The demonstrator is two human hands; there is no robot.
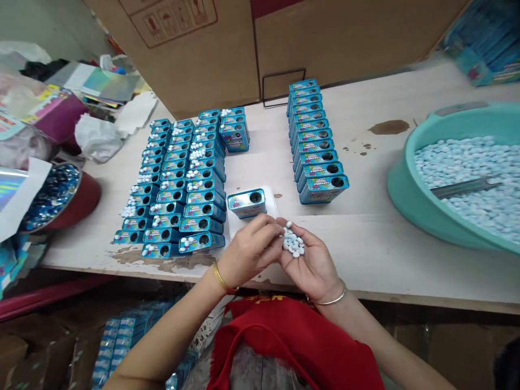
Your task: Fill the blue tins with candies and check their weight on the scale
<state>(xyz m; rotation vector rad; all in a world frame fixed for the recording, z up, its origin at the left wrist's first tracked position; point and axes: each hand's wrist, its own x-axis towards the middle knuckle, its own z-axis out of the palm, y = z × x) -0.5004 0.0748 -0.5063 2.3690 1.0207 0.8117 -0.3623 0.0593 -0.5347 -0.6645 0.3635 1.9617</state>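
My right hand (311, 265) is palm up and cupped around a small pile of pale blue-white candies (293, 242). Beside it, my left hand (254, 249) has its fingers pinched together at the pile's left edge; whatever sits between the fingertips is hidden. Just beyond both hands, one blue tin (246, 203) with a round dark hole in its top stands upright on a flat white pad (271, 201). To the left are rows of similar blue tins (203, 196), many with candies lying on their tops.
A column of blue tins (319, 157) stands right of centre. At the far right sits a turquoise basin (406, 200) full of candies, with a metal scoop (463, 188) in it. A red bowl (87, 192) of shiny blue pieces is at left. Cardboard boxes (345, 40) stand behind.
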